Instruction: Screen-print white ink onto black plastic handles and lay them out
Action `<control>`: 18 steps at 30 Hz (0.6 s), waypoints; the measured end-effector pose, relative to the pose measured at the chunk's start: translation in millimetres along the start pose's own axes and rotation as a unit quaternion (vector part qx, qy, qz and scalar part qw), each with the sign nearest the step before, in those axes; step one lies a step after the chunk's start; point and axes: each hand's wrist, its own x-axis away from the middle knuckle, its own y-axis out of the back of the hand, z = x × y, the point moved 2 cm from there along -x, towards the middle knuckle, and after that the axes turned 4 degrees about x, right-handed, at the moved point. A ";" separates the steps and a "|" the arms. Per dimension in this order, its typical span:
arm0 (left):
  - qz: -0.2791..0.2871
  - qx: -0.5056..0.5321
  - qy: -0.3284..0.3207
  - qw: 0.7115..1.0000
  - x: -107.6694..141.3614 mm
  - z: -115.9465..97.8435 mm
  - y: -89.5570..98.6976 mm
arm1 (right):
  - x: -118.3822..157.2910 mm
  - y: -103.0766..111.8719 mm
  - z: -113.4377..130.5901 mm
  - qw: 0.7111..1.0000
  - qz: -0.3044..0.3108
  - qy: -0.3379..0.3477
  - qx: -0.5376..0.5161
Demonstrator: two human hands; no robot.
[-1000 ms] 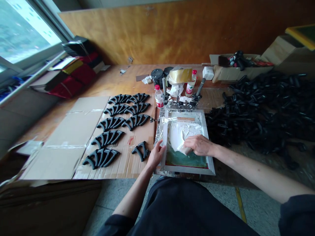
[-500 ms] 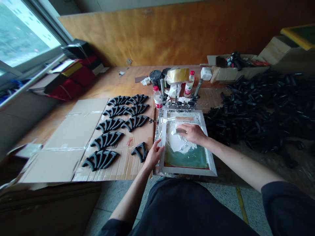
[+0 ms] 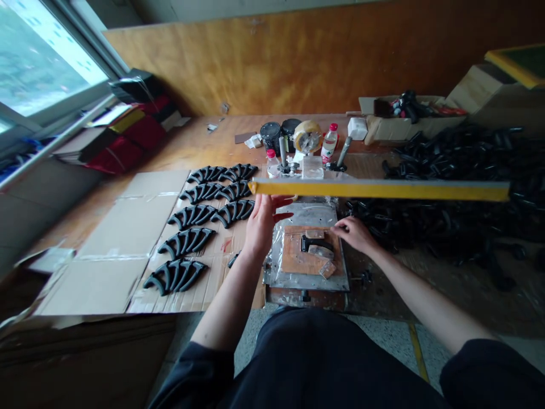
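Observation:
A screen frame (image 3: 383, 190), seen edge-on as a yellow and grey bar, is raised above the metal base plate (image 3: 279, 279). Just under its left end is my left hand (image 3: 263, 222), fingers spread, near the frame's underside; contact is unclear. On the base plate lies a brown board (image 3: 293, 262) bearing a black curved handle (image 3: 321, 244) between small blocks. My right hand (image 3: 356, 233) hovers at the board's right edge, thumb and fingertips drawn together; anything between them is too small to tell.
Rows of black handles (image 3: 176, 276) lie on cardboard (image 3: 123, 227) to the left. At right is a large heap of black handles (image 3: 460, 165). Behind stand a red-capped bottle (image 3: 328, 144), black jars (image 3: 269, 136), a tape roll (image 3: 307, 136) and two metal posts (image 3: 346, 151).
The screen frame has swung up from lying flat, uncovering the board and handle. My left hand has moved up with it. My right hand has left the white paste and moved to the right.

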 end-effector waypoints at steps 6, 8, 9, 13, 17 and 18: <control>0.027 -0.003 0.279 0.960 47.2 65.4 -0.2 | 32.7 -54.8 62.0 0.987 0.102 -0.011 0.121; 0.035 -0.010 0.392 0.919 78.1 98.8 4.4 | 41.7 -52.9 84.4 0.993 0.085 0.004 0.085; 0.023 0.007 0.406 0.914 90.2 111.1 8.1 | 45.9 -50.8 93.9 0.994 0.081 0.045 0.055; -0.061 -0.004 0.366 0.929 108.2 127.0 50.7 | 48.4 -32.8 81.8 0.981 0.101 0.163 -0.043; -0.198 -0.165 0.298 0.919 103.5 118.9 148.8 | 31.6 -5.5 -19.2 0.989 0.038 -0.050 0.137; -0.231 -0.204 0.300 0.903 104.1 119.8 174.7 | 30.3 -3.1 -44.7 0.980 0.052 -0.090 0.172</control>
